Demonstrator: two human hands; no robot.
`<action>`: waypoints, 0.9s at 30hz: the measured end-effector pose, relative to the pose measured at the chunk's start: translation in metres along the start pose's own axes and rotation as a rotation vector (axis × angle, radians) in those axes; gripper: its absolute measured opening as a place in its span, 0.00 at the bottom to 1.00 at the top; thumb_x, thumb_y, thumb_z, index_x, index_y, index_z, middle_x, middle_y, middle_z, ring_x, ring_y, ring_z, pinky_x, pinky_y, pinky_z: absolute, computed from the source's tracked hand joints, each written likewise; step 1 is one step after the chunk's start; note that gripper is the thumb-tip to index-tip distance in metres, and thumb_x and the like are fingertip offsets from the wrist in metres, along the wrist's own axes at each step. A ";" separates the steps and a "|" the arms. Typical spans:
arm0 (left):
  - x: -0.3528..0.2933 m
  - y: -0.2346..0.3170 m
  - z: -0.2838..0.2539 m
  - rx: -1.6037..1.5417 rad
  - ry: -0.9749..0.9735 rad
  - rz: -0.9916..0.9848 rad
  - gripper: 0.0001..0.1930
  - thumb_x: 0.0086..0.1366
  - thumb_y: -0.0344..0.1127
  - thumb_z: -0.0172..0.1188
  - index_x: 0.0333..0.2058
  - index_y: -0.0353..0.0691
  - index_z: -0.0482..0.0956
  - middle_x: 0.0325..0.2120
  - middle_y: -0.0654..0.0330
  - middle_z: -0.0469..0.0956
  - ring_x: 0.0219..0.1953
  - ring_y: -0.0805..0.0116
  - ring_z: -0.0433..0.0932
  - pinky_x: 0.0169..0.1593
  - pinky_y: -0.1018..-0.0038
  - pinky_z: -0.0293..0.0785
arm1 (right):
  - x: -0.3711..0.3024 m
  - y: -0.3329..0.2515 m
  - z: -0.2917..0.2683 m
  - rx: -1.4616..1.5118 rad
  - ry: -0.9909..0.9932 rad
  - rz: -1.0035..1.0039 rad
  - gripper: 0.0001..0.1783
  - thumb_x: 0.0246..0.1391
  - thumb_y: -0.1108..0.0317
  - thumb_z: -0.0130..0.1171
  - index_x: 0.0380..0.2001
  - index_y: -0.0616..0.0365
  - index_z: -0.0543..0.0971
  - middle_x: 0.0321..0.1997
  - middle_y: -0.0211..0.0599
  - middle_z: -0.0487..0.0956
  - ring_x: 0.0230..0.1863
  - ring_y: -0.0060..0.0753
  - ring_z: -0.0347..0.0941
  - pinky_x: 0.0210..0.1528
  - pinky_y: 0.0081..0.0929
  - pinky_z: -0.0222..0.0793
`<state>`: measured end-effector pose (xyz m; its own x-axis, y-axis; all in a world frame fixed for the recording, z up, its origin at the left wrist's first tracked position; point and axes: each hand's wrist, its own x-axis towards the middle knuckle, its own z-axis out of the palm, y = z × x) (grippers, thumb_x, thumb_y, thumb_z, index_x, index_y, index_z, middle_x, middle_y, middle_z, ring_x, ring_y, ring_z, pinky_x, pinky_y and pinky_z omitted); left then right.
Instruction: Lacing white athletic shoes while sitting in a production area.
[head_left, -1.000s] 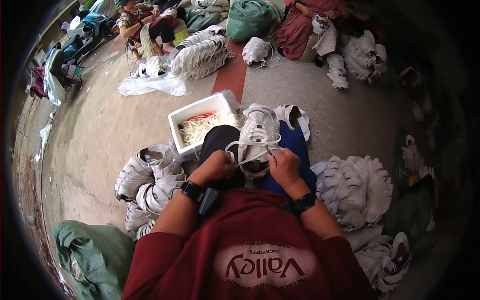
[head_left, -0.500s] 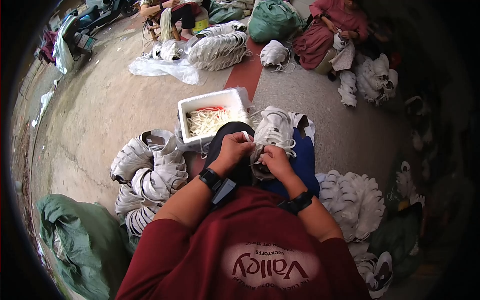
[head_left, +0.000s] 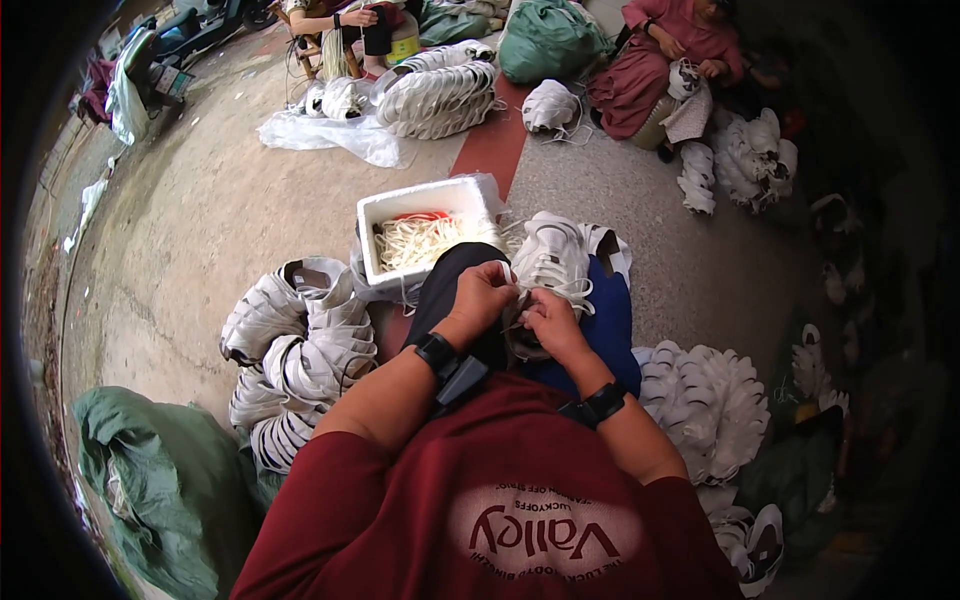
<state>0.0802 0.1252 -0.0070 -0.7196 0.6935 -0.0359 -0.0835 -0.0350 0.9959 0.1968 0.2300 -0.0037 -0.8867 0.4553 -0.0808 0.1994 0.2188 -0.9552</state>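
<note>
Presently, the white sneaker [head_left: 555, 250] extends lengthwise away; the left hand [head_left: 484, 294] pinches a lace [head_left: 507, 271] at its left, the right hand [head_left: 553, 322], nearer, overlaps its near end, grip indeterminable.

soft daylight dims rightward, where detail seems lost.

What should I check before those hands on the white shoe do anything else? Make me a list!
1. White shoe in the lap: ok, it is there.
2. Left hand has a white lace: ok, at the fingertips.
3. Right hand grips lace too: cannot tell, its fingers hide it.
4. Whole shoe in sight: not ok, hands cover part.
5. Foam box has loose laces: ok.
</note>
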 end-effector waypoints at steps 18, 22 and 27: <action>-0.022 0.010 -0.015 0.708 -0.045 0.438 0.13 0.50 0.23 0.53 0.38 0.36 0.70 0.30 0.50 0.73 0.34 0.49 0.74 0.37 0.63 0.72 | -0.022 -0.027 -0.008 -0.600 -0.300 -0.260 0.04 0.45 0.73 0.50 0.22 0.60 0.73 0.21 0.52 0.73 0.29 0.56 0.71 0.31 0.46 0.65; -0.018 0.006 -0.014 0.639 0.021 0.377 0.13 0.50 0.25 0.53 0.38 0.37 0.70 0.32 0.50 0.74 0.37 0.48 0.74 0.39 0.61 0.71 | -0.055 -0.037 -0.016 -0.841 -0.387 -0.343 0.05 0.45 0.67 0.57 0.23 0.56 0.73 0.24 0.47 0.72 0.28 0.53 0.71 0.31 0.43 0.67; -0.018 0.006 -0.014 0.634 0.021 0.352 0.13 0.50 0.24 0.52 0.37 0.37 0.70 0.31 0.51 0.74 0.36 0.49 0.74 0.39 0.61 0.71 | -0.054 -0.029 -0.012 -1.049 -0.303 -0.399 0.09 0.39 0.66 0.63 0.24 0.57 0.74 0.30 0.48 0.70 0.33 0.50 0.70 0.33 0.41 0.67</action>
<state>0.0831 0.1029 -0.0015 -0.6441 0.7035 0.3004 0.5665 0.1748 0.8053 0.2436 0.2094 0.0315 -0.9996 -0.0013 -0.0277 0.0053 0.9720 -0.2347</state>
